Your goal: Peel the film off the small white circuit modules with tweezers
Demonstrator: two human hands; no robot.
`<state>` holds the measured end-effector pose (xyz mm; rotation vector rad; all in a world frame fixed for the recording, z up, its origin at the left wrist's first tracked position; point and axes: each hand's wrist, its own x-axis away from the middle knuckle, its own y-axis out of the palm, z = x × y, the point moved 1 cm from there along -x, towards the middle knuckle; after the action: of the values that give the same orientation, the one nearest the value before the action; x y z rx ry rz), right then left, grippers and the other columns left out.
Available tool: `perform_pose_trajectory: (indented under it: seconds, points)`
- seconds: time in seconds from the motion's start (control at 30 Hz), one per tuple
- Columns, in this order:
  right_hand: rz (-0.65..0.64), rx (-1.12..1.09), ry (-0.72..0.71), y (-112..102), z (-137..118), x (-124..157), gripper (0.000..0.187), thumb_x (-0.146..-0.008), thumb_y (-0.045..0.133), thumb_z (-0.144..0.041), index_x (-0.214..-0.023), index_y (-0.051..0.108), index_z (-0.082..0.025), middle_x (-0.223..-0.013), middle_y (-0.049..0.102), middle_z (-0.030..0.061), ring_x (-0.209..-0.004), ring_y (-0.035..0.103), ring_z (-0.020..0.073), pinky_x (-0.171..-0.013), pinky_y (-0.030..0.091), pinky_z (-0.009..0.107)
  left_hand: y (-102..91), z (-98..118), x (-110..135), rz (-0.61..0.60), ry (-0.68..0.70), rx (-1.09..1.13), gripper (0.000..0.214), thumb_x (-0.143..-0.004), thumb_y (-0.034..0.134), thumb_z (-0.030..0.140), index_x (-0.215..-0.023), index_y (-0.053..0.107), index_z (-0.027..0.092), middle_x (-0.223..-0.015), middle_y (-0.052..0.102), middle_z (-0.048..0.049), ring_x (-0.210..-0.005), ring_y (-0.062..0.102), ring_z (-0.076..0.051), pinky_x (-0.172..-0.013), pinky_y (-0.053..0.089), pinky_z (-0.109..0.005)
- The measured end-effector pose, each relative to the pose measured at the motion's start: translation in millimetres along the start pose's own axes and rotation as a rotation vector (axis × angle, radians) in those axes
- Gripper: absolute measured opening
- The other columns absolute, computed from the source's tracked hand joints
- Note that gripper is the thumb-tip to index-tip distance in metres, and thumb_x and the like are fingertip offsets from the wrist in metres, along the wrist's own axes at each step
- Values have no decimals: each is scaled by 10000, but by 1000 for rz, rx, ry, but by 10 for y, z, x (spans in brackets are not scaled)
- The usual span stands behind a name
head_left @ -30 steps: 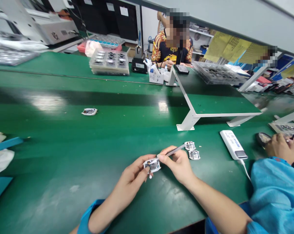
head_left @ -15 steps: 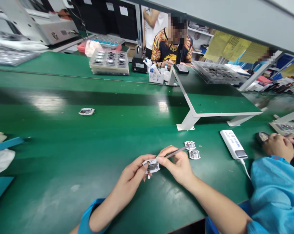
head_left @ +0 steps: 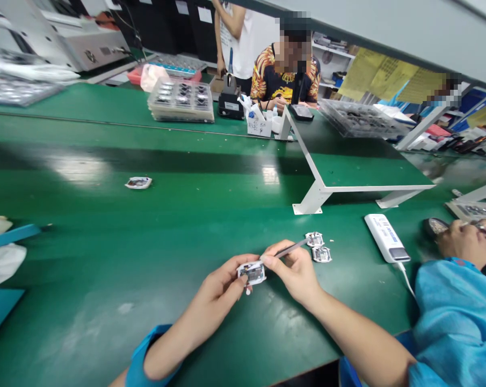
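Between the thumb and fingers of my left hand is a small white housing with dark electronic parts inside, its open face up. My right hand pinches a pair of grey tweezers. Their tip end meets the housing's upper right edge; the very tips are hidden by my fingers. The tweezers' back end points up and right, toward two similar housings, one just behind the other, lying on the green table. Another white housing lies farther off on the left.
A white-legged green stand rises at the back right. In front of it lies a white device with a cable. A co-worker's hands work at the right edge. Stacked trays and a white box stand at the back.
My left thumb has shifted slightly lower on the housing, baring more of its inside. The tweezers stay at its edge. In the background, a standing person has moved left.
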<state>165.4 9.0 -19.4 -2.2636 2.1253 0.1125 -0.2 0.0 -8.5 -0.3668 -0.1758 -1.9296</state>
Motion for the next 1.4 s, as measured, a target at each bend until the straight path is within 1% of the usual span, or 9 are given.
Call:
perform_pose_trajectory:
  seconds: [0.17, 0.33, 0.47, 0.6, 0.73, 0.83, 1.2, 1.3, 1.4]
  points:
    - [-6, -51, 1, 18, 1, -2, 143, -748, 696, -290, -754, 627, -165, -748, 668, 42, -692, 617, 155, -652, 494, 280, -14, 22, 9, 9, -20, 25, 511, -722, 576, 453, -1114, 568, 126, -746, 623, -28, -594, 480, -56, -575, 389, -147]
    - [-14, -87, -9, 23, 2, 7, 127, -750, 694, -276, -753, 625, -170, -754, 669, 36, -690, 618, 151, -646, 495, 276, -17, -13, -6, -7, -29, 5, 579, -745, 532, 493, -1174, 529, 103, -754, 598, -26, -605, 477, -52, -569, 399, -141]
    - [-18, -92, -21, 30, 0, 16, 114, -755, 699, -258, -763, 634, -164, -760, 672, 38, -690, 621, 146, -645, 497, 270, -8, -38, -15, 0, -21, 10, 548, -772, 499, 499, -1132, 542, 89, -756, 579, -25, -611, 479, -51, -562, 399, -143]
    - [-4, -79, -25, 32, 4, 21, 106, -762, 701, -259, -781, 649, -168, -755, 677, 28, -676, 627, 140, -645, 508, 263, 2, -36, 4, 31, -62, 135, 527, -770, 522, 474, -1136, 536, 94, -766, 573, -24, -624, 481, -54, -549, 399, -149]
    - [78, -23, -27, 7, 13, 18, 140, -753, 715, -269, -851, 677, -176, -825, 700, 33, -751, 655, 153, -714, 523, 272, 7, 4, 28, 63, -103, 324, 471, -771, 530, 426, -1105, 527, 92, -823, 577, -37, -658, 509, -65, -544, 413, -161]
    - [95, -7, -43, 1, 17, 23, 119, -762, 710, -261, -837, 686, -172, -831, 707, 42, -780, 664, 162, -739, 524, 281, 15, 33, 31, 71, -101, 375, 416, -781, 529, 413, -1054, 524, 100, -814, 563, -30, -663, 529, -74, -531, 425, -166]
    - [-12, -103, -48, 47, 30, 44, 75, -766, 712, -223, -807, 675, -172, -791, 704, 27, -736, 661, 139, -693, 530, 249, 43, -12, 26, 47, -65, 261, 370, -808, 510, 479, -938, 519, 133, -697, 550, 6, -614, 502, -50, -510, 413, -130]
    - [-60, -100, -120, 48, 11, 45, 52, -778, 700, -200, -807, 668, -172, -815, 702, 44, -776, 667, 162, -717, 536, 289, 35, -15, 19, 59, -79, 273, 388, -789, 531, 480, -954, 516, 130, -666, 544, 10, -598, 496, -52, -489, 401, -126]
    - [-75, 51, -343, 42, -60, 55, 55, -783, 688, -138, -812, 662, -176, -808, 702, 54, -790, 662, 177, -759, 518, 341, 18, -28, 7, 75, -97, 271, 419, -763, 555, 494, -958, 515, 124, -629, 529, 19, -553, 469, -41, -463, 370, -119]
